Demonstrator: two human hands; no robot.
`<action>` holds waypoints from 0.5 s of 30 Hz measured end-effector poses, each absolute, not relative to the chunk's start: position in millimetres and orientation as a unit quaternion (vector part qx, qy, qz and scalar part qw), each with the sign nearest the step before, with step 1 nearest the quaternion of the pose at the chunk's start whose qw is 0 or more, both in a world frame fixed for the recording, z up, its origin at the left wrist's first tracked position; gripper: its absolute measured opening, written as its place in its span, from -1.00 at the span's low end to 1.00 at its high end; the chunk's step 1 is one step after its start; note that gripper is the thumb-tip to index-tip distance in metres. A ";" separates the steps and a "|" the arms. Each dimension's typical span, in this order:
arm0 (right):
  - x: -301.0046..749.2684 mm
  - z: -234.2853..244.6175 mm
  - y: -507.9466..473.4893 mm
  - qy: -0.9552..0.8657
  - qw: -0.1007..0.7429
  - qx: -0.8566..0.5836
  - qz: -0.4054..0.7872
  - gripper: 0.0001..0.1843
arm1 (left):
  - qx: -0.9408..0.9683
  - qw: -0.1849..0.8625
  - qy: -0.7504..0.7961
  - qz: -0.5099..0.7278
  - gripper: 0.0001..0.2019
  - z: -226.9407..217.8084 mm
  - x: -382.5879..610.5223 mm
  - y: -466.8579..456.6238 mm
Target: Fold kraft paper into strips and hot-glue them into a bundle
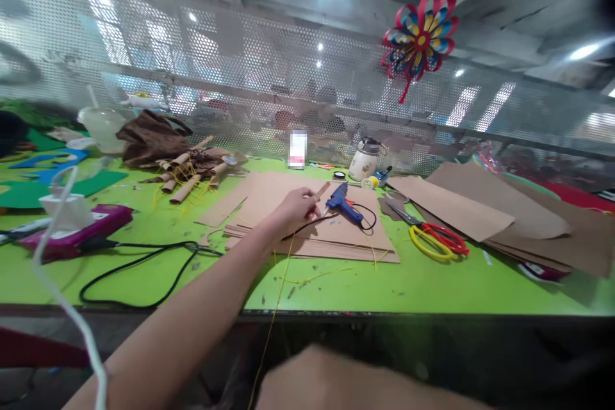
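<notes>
My left hand reaches over a stack of brown kraft paper sheets. Its fingers are closed on a small brown paper strip, which points up to the right. A blue glue gun lies on the sheets just right of these fingers, its nozzle toward the back. Black cable passes by my left hand. Yellow thread hangs from near that hand over the table's front edge. Low in the view, a blurred skin-coloured shape, apparently my right hand or forearm, is below the table edge; its fingers are hidden.
Scissors with red and yellow handles lie to the right, beside more brown sheets. Rolled paper pieces tied with yellow thread are at left, behind a purple power strip. A white bottle and lit phone stand at the back.
</notes>
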State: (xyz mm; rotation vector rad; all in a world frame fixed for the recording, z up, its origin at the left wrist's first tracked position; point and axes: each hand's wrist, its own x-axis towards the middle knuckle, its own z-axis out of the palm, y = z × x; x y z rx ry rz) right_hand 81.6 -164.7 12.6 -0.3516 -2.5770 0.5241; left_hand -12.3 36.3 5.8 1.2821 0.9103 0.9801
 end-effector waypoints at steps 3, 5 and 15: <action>127.9 35.9 -115.9 -0.904 0.329 -0.209 0.174 -0.82 | 0.631 0.528 0.380 0.424 -0.91 10.4 -10.5 29.1; 156.9 45.4 -72.6 -0.806 0.465 -0.328 0.162 -0.83 | 0.702 0.448 0.370 0.412 -0.89 12.7 -9.7 24.5; 200.6 53.7 -10.5 -0.756 0.315 -0.441 0.366 -0.68 | 0.804 0.252 0.378 0.384 -0.73 20.9 -16.3 16.8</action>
